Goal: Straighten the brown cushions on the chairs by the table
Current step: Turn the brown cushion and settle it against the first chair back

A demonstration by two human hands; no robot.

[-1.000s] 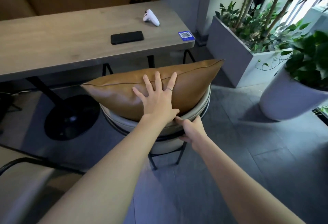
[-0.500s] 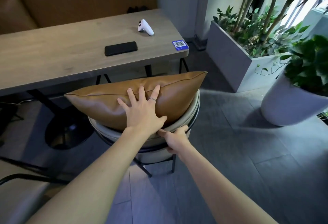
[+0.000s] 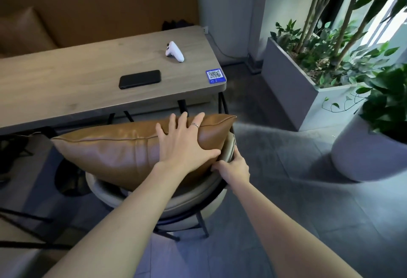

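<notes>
A brown leather cushion stands on edge on a beige round chair, leaning against its backrest, close to the wooden table. My left hand lies flat on the cushion's right half with fingers spread, a ring on one finger. My right hand grips the chair's backrest rim just below the cushion's right corner. The chair's seat is hidden under the cushion.
On the table lie a black phone, a white controller and a blue QR sticker. A brown bench runs behind the table. A grey planter box and a round white pot stand at right. Another chair's frame shows at left.
The chair and cushion have shifted closer to the table and turned. My left hand has slid toward the cushion's right end. My right hand stays on the backrest rim.
</notes>
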